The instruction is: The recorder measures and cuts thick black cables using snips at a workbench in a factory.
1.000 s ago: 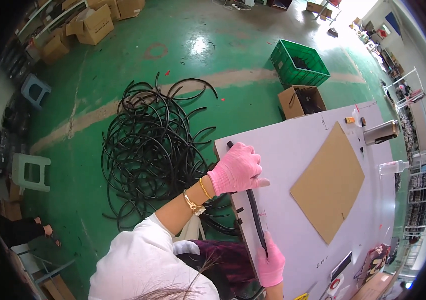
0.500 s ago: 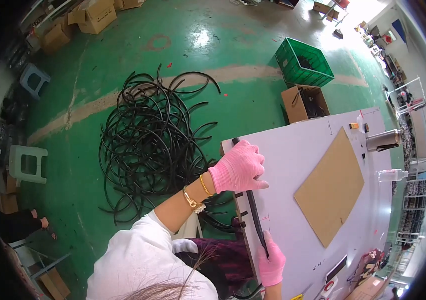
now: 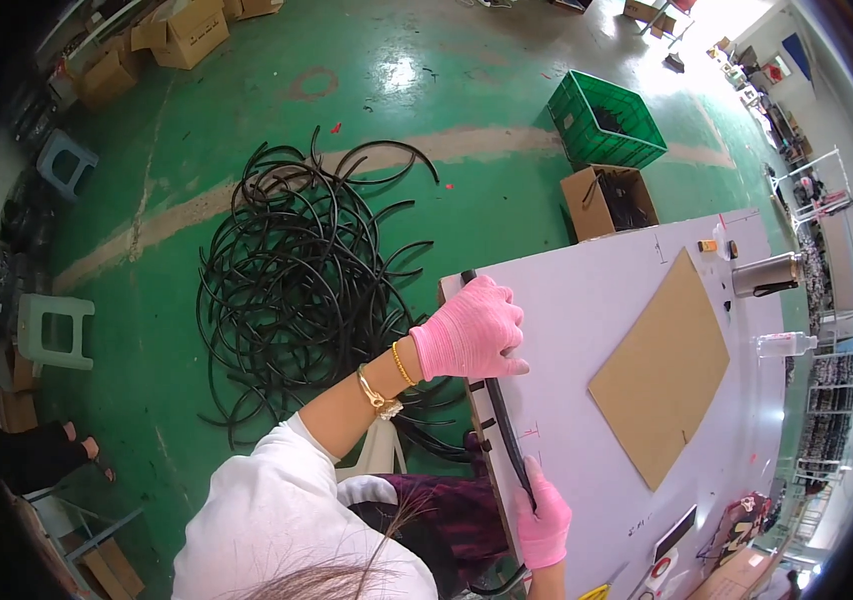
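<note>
Both my hands wear pink knit gloves and grip one black rubber tube (image 3: 504, 415), which lies along the left edge of the white-topped table (image 3: 567, 310). My left hand (image 3: 472, 332) is closed round the tube near its far end, the tip showing just beyond the fist. Closer to me, my right hand (image 3: 544, 515) pinches the tube from the side, its thumb stretched along it. The near end curls down past the table edge below my right hand. Small black pieces (image 3: 488, 425) sit on the table edge beside the tube.
A tangled heap of black tubes (image 3: 297, 270) covers the floor to the left. Brown board (image 3: 662, 375), a steel flask (image 3: 767, 275), a clear bottle (image 3: 785, 345) and a phone (image 3: 675, 533) lie on the table. Beyond stand a carton (image 3: 587, 205) and a green crate (image 3: 607, 120).
My left hand and forearm have shifted slightly left and toward the far end of the tube. My right hand keeps almost the same place and grip.
</note>
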Tool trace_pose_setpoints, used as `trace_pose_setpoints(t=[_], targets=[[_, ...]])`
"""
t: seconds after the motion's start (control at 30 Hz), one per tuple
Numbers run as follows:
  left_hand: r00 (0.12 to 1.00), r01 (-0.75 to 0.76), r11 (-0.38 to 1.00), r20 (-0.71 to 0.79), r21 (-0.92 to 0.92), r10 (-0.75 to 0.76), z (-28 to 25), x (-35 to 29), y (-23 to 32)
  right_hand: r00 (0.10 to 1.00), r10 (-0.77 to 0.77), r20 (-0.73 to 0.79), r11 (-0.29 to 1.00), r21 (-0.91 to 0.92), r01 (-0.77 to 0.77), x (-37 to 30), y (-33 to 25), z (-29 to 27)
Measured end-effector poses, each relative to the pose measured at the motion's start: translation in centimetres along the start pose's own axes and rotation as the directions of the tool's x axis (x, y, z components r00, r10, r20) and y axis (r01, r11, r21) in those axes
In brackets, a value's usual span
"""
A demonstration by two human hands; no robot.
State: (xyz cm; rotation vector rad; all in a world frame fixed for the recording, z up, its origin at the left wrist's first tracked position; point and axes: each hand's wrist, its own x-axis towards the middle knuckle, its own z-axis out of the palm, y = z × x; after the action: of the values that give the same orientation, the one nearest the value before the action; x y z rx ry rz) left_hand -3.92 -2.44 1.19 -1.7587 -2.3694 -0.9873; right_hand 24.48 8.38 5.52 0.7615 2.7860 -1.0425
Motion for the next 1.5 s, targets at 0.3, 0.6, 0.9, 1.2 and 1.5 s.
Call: trace_pose_setpoints(t=[0.3, 0.6, 0.9, 1.2, 1.5], targets=[[0.998, 0.054, 0.993, 0.024, 0.101, -0.056, -0.3, 0.1, 1.0, 0.994, -0.093, -0.053, 0.995, -0.042, 0.091, -0.6, 0.1, 0.0], [0.997, 0.022, 0.954, 0.061, 0.300, -0.042, 1.2, 0.2, 0.6, 0.996, 0.083, 0.041, 0.866, 0.491, -0.092, -7.1, 3.8, -2.2], [0.968, -0.047, 0.903, 0.241, 0.427, -0.064, 2.2, 1.9, 0.4, 0.851, 0.503, 0.152, 0.541, 0.713, -0.447, -30.6, 12.0, -8.1], [0.967, -0.106, 0.878, 0.254, 0.468, -0.019, 2.3, 1.7, -1.9, 0.581, 0.810, 0.079, 0.381, 0.682, -0.624, -40.8, 19.5, -9.1], [0.964, -0.129, 0.876, 0.267, 0.464, 0.001, 2.1, 2.0, -2.1, 0.479, 0.877, -0.041, 0.408, 0.589, -0.697, -38.0, 20.0, -8.7]])
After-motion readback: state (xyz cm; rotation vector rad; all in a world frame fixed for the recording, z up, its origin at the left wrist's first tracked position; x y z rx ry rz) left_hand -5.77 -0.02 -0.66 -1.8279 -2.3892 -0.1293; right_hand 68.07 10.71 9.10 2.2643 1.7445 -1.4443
